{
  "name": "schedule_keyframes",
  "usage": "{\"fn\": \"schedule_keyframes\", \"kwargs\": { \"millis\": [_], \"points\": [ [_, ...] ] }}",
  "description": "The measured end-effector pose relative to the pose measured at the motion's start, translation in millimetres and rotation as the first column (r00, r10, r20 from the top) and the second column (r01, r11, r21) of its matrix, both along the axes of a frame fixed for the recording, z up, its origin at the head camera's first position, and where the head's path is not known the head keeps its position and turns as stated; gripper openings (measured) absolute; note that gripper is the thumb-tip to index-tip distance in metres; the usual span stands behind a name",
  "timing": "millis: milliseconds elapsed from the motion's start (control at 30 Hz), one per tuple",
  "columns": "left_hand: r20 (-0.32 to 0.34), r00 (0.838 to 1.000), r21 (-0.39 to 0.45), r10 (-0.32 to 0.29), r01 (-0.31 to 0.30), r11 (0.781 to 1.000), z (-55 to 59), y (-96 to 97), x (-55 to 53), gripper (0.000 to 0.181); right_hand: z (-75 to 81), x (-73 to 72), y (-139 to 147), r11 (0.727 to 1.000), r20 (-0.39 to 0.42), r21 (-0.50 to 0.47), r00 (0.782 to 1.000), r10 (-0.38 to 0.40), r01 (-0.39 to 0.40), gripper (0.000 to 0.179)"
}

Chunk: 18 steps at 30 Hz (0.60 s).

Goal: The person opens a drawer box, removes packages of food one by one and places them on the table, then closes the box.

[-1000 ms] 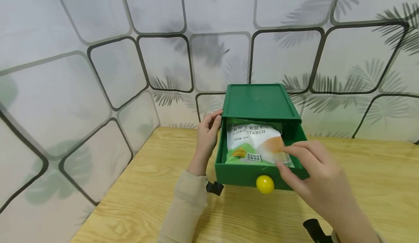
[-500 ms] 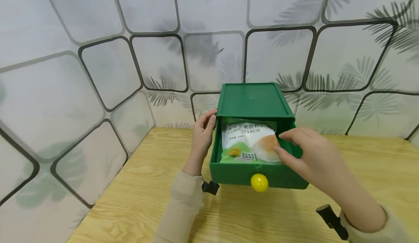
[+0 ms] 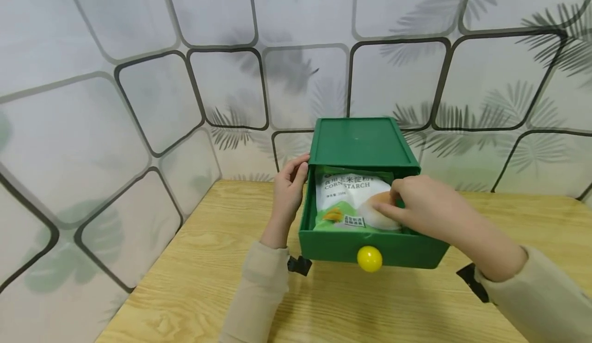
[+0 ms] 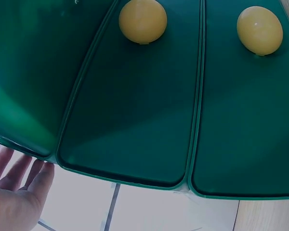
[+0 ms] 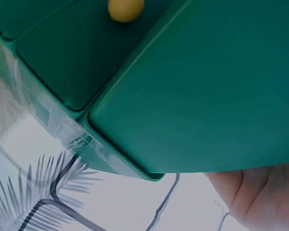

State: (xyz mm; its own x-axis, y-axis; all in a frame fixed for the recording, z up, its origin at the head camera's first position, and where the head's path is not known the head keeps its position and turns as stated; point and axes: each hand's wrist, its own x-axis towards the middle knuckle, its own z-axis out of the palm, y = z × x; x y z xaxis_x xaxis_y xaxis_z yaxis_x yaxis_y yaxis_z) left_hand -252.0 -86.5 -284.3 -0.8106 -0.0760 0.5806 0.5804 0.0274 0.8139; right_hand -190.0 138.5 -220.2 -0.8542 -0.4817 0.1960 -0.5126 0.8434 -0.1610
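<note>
A green cabinet (image 3: 363,140) stands on the table, its top drawer (image 3: 333,245) pulled out by a yellow knob (image 3: 369,259) front. Inside lies a white and green bag of corn starch (image 3: 344,199). My right hand (image 3: 423,204) reaches over the drawer's right wall and pinches the bag's right side, thumb on its face and fingers dipping behind its edge. In the right wrist view the drawer wall hides those fingertips. My left hand (image 3: 288,191) rests its fingers against the cabinet's left side, beside the drawer opening.
Two lower drawers, each with a yellow knob (image 4: 143,21), show shut in the left wrist view. The wood-grain table (image 3: 208,261) spreads around the cabinet. A patterned cloth wall (image 3: 305,86) rises close behind. Black wrist mounts (image 3: 299,265) sit at both cuffs.
My right hand first drew back a little from the bag's front right corner, then moved in over the drawer and closed on the bag's right side. My left hand has stayed put.
</note>
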Motion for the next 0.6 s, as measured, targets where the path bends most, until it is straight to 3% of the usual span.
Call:
{"fn": "schedule_keyframes", "kwargs": {
  "millis": [167,333,467,600],
  "points": [
    [-0.008,1.0,0.013,-0.009,0.009,1.0,-12.8,-2.1,-13.6,0.028,-2.5,0.5,-4,0.994,-0.007,0.08,0.997,-0.074,0.074,0.045],
    [-0.038,0.999,0.016,-0.014,0.015,1.0,-19.5,-2.4,-20.6,0.029,-3.9,1.5,-6,0.988,-0.01,0.136,0.997,-0.077,0.077,0.053],
    [-0.032,0.999,0.014,-0.01,0.011,1.0,-18.1,-2.4,-19.8,0.029,-4.6,-0.7,-9,0.98,0.009,0.183,0.996,-0.086,0.083,0.053],
    [-0.016,1.0,0.014,-0.01,0.01,1.0,-7.5,-1.4,-7.9,0.027,-5.5,-2.7,-11,0.976,0.028,0.195,0.994,-0.101,0.094,0.053]
  ]
}}
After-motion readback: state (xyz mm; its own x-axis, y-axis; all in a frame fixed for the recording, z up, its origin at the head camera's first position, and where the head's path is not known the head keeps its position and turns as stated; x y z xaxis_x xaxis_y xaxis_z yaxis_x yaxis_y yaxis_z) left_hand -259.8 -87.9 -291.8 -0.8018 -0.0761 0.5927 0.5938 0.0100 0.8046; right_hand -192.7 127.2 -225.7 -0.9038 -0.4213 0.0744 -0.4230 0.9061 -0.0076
